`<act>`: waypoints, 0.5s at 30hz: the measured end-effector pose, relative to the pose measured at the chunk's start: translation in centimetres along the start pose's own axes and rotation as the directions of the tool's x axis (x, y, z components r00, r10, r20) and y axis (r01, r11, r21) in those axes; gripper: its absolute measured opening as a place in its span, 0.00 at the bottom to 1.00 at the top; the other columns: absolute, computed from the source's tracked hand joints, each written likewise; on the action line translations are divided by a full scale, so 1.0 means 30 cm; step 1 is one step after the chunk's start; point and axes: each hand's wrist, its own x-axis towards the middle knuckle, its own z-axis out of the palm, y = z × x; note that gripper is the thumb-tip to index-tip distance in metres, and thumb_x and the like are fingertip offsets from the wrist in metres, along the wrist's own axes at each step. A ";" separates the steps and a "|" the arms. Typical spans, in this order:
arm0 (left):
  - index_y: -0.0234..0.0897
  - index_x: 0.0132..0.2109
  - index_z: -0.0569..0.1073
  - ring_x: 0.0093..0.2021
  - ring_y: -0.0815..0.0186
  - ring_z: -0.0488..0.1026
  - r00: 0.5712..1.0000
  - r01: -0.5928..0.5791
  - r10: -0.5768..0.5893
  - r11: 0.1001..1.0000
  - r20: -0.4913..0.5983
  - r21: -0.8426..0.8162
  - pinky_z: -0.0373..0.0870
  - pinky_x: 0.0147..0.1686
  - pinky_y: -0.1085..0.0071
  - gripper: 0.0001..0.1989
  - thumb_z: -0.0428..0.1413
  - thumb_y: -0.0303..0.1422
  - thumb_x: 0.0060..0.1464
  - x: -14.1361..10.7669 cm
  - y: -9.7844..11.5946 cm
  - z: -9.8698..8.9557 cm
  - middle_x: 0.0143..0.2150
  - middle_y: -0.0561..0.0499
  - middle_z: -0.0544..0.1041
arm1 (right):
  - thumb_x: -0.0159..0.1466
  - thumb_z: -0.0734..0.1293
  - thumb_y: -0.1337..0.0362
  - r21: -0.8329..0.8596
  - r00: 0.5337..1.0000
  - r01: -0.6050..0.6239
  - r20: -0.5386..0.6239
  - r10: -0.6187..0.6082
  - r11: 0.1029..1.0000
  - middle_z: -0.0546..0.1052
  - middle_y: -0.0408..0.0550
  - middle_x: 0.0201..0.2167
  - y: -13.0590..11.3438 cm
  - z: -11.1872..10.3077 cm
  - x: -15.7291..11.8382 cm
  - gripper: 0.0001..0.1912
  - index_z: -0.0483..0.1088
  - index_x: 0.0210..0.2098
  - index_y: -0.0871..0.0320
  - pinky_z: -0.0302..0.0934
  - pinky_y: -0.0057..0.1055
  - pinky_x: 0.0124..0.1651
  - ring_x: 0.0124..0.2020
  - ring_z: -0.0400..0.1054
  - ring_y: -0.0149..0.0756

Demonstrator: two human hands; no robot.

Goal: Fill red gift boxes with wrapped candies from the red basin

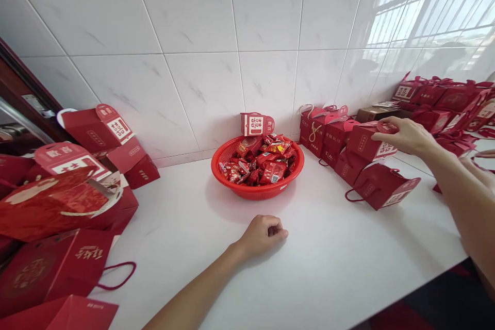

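The boxes (361,143) look like smooth card, the basket (260,195) plastic, the wrappers (273,171) shiny film, the tiles (193,5) glossy.

囍 on middle box (252,125), partly hidden 囍 on held box (362,143)

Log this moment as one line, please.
left hand: curled, in front of red basket | right hand: at top of red box | basket: holds wrapped packets

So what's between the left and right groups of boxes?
In the head view: a red basket of wrapped packets, a red box at its back edge and, in front, the left hand.
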 end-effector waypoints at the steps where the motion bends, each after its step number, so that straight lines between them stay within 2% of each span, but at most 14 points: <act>1: 0.37 0.24 0.63 0.27 0.70 0.60 1.000 0.001 -0.001 1.000 -0.001 0.001 0.57 0.28 0.73 0.13 0.55 0.35 0.52 0.000 0.002 0.000 0.23 0.57 0.64 | 0.66 0.66 0.57 -0.007 1.000 0.000 0.031 0.000 1.000 0.75 0.64 0.53 0.002 -0.002 0.006 0.26 0.70 0.60 0.62 0.55 0.38 0.43 0.51 0.68 0.51; 4: 0.37 0.24 0.63 0.27 0.70 0.60 1.000 0.009 -0.009 1.000 -0.004 0.004 0.56 0.28 0.72 0.13 0.55 0.35 0.52 -0.003 0.009 0.001 0.23 0.57 0.64 | 0.64 0.67 0.56 -0.013 0.994 0.030 0.110 -0.029 0.999 0.75 0.63 0.54 -0.003 0.000 0.025 0.26 0.70 0.59 0.61 0.55 0.38 0.42 0.51 0.68 0.52; 10: 0.37 0.23 0.62 0.27 0.70 0.59 1.000 0.024 -0.024 1.000 -0.013 0.006 0.56 0.27 0.73 0.13 0.54 0.33 0.52 -0.006 0.007 0.005 0.23 0.57 0.63 | 0.63 0.66 0.53 -0.020 0.995 0.024 0.100 -0.022 1.000 0.73 0.63 0.57 -0.022 0.043 0.031 0.30 0.66 0.61 0.59 0.56 0.38 0.44 0.55 0.66 0.54; 15: 0.38 0.23 0.61 0.27 0.70 0.58 0.999 0.030 -0.029 0.999 -0.019 0.016 0.55 0.26 0.72 0.13 0.54 0.33 0.52 -0.005 0.006 0.008 0.23 0.57 0.62 | 0.62 0.63 0.51 -0.038 0.991 -0.004 0.131 0.009 0.999 0.73 0.62 0.53 0.003 0.098 0.010 0.29 0.66 0.58 0.59 0.60 0.38 0.44 0.52 0.68 0.53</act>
